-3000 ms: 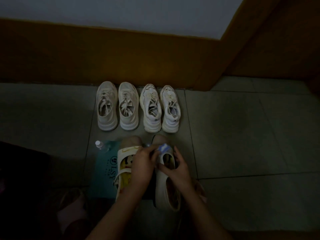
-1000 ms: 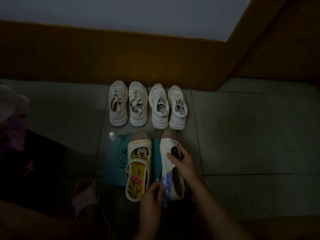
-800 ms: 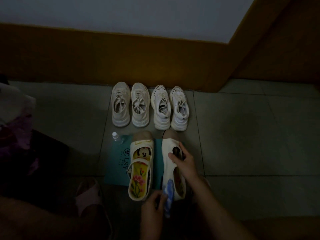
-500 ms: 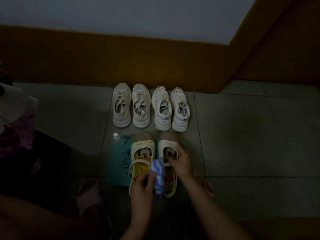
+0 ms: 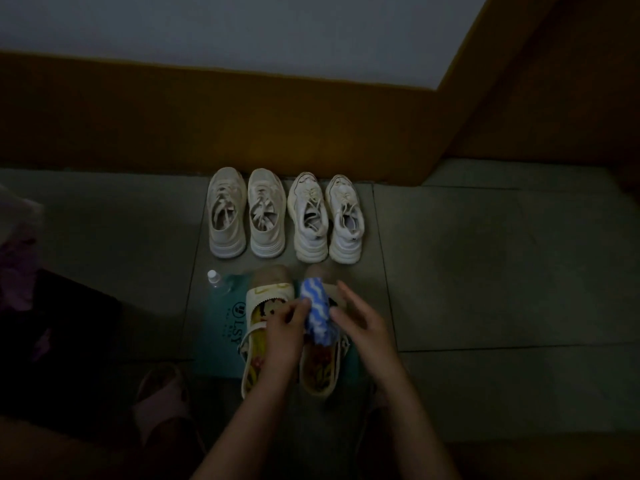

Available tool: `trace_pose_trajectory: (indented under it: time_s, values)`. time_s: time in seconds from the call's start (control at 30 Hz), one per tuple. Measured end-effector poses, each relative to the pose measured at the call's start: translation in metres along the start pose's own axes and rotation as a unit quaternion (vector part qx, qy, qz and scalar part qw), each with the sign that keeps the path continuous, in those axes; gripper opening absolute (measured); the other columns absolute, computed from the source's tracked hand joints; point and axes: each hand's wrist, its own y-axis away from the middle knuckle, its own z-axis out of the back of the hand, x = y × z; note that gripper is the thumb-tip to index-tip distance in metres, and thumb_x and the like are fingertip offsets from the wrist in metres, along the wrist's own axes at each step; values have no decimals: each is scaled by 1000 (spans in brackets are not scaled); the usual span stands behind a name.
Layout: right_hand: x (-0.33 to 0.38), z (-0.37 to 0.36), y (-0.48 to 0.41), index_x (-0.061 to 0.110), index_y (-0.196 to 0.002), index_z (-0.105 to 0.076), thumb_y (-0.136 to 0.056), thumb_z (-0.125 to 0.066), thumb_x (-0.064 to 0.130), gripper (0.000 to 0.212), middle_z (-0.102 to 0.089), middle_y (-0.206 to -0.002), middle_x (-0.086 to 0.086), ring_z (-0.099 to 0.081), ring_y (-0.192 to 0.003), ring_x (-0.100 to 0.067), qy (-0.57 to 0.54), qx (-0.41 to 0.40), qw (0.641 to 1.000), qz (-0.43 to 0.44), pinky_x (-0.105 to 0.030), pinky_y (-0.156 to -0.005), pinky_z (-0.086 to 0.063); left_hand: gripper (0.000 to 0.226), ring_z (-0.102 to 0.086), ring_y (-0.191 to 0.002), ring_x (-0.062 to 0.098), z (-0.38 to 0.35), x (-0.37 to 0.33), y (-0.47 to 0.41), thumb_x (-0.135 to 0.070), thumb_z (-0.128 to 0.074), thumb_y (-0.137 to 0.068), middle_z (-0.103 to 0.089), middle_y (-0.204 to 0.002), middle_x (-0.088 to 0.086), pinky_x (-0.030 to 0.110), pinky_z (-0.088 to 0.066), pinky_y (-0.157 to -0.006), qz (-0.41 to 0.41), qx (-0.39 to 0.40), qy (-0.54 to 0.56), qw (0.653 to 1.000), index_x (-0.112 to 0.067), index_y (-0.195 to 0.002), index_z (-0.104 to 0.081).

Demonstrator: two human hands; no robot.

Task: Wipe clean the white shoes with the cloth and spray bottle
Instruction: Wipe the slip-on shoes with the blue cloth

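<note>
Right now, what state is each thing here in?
Blue-and-white striped cloth: bunched, gripped by left hand.
Right hand: open, beside the cloth.
Small clear white-capped bottle: capped, untouched, at corner of teal mat.
Cream cartoon-insole sandals: side by side on the mat.
Four white lace-up sneakers: lined along brown wall, untouched.

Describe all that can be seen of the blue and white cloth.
The cloth is soft-looking fabric with wavy blue and white stripes, bunched into a thick wad. It is held over the front of the right sandal. The left hand pinches its left edge; the right hand, fingers straight, touches its right side.
</note>
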Motion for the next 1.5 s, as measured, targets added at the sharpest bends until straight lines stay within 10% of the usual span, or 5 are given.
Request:
trace_pose_trajectory:
  time_s: [0.27,0.47,0.67,1.07,1.5]
  values:
    - [-4,16,-8,19,-110,-61,-80,-66,-2,36,-65,-108,-4,-63,-86,2,21,-89,995,37,-11,-73,-52,43,-65,-88,21,-28,-12,-11,-37,-32,-99,-67,-103,15,30,-53,-73,150,119,37,981,-7,-105,-63]
    - [-27,51,-30,3,-116,-60,-85,-62,4,31,-66,-106,-14,-64,-79,-12,-63,-236,970,-11,-9,-62,-51,30,-57,-103,23,-24,14,-15,-27,-60,-85,-60,-109,4,36,-49,-87,-151,-14,-395,906,-16,-113,-60]
    - [-53,60,-55,-8,-118,-58,-86,-60,0,33,-64,-110,-26,-63,-57,6,-43,-239,969,-55,-7,-57,-49,91,-40,-127,30,-40,45,-10,-40,-72,-74,-31,-144,13,37,-40,-102,-82,-30,-468,879,-9,-143,-21]
    - [-59,44,-55,-5,-122,-55,-84,-61,-4,39,-60,-119,-24,-57,-96,-24,-12,-193,979,-62,-11,-66,-50,113,-41,-127,34,-47,53,-22,-60,-71,-66,-32,-143,17,40,-40,-98,4,-56,-450,891,-8,-146,-11]
    - [-56,36,-62,0,-123,-57,-85,-58,-7,39,-62,-117,-18,-59,-101,-22,0,-170,985,-9,-14,-75,-51,56,-59,-102,31,-30,69,-38,-20,-64,-80,-58,-120,14,37,-48,-78,-66,-97,-409,905,-13,-132,-44]
